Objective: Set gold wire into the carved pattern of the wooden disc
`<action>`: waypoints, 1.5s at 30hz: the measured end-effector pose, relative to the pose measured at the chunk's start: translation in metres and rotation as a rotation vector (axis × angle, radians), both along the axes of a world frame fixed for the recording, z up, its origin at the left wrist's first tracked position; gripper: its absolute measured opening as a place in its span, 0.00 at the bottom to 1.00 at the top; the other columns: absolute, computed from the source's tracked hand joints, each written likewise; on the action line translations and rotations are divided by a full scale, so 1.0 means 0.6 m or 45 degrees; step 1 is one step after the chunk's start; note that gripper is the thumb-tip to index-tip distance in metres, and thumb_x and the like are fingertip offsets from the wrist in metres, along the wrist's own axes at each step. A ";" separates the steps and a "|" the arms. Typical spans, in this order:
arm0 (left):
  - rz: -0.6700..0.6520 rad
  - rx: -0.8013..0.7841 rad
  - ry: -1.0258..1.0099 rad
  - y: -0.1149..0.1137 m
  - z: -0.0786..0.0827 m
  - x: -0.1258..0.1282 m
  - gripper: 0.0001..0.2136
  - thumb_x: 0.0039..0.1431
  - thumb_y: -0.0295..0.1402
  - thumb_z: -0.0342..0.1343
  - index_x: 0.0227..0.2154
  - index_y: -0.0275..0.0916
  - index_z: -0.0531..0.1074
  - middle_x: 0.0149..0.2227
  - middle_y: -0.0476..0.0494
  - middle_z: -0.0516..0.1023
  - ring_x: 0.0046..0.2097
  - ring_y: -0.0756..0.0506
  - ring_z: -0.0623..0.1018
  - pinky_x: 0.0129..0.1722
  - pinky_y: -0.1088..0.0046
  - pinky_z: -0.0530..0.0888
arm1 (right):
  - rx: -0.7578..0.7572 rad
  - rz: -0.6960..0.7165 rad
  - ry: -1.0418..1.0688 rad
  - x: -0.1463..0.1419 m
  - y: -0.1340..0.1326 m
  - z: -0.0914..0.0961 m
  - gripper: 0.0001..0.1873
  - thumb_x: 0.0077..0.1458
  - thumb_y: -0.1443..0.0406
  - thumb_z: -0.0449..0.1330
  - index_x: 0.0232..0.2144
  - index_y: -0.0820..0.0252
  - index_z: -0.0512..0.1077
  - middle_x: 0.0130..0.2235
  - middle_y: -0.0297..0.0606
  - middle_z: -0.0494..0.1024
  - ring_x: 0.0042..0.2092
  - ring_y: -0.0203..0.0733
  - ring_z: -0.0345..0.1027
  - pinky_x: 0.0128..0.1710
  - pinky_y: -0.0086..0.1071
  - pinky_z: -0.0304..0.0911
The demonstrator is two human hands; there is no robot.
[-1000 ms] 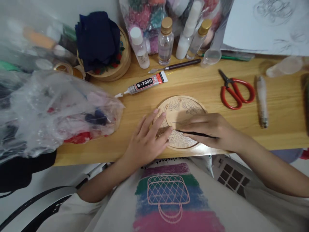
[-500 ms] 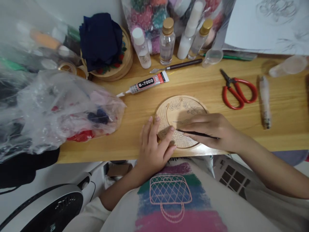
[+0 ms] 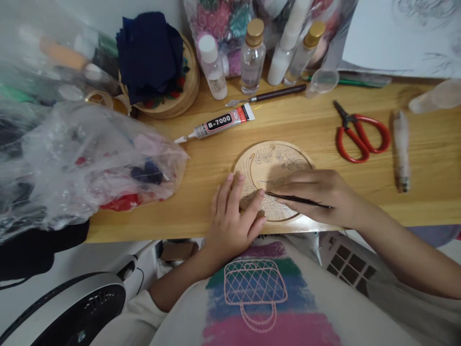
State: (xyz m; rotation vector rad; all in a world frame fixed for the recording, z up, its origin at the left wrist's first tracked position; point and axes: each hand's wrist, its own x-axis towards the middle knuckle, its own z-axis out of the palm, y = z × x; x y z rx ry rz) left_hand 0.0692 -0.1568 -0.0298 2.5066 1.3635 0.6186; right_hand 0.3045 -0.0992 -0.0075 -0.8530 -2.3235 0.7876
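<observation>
A round wooden plate (image 3: pixel 264 166) with a raised rim lies near the table's front edge, its surface drawn with fine feather-like lines. My left hand (image 3: pixel 234 214) rests on the plate's left side with fingers spread, holding nothing. The index fingertip lies close to the tip of a thin black tool (image 3: pixel 300 199). That tool is gripped low and slanted in my right hand (image 3: pixel 320 192), over the plate's right part. Whether it is a pair of tweezers or a single stick I cannot tell. My right fingers hide part of the drawing.
Behind the plate lie a B-7000 glue tube (image 3: pixel 219 123) and a palette knife (image 3: pixel 270 95). Red-handled scissors (image 3: pixel 362 132) and a clear tube (image 3: pixel 401 151) lie to the right. Bottles (image 3: pixel 252 62) stand at the back. A plastic bag (image 3: pixel 108 154) fills the left side.
The view has shifted slightly, so the table things sit a little differently. Both hands keep nearly the same pose on the plate, and the black tool stays in my right hand.
</observation>
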 end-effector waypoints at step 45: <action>-0.010 0.030 0.000 0.002 0.000 -0.001 0.18 0.66 0.36 0.53 0.57 0.38 0.71 0.67 0.30 0.55 0.68 0.29 0.58 0.63 0.46 0.63 | -0.152 0.047 0.111 0.011 0.013 0.000 0.08 0.63 0.66 0.60 0.44 0.58 0.75 0.40 0.39 0.81 0.41 0.36 0.76 0.41 0.28 0.69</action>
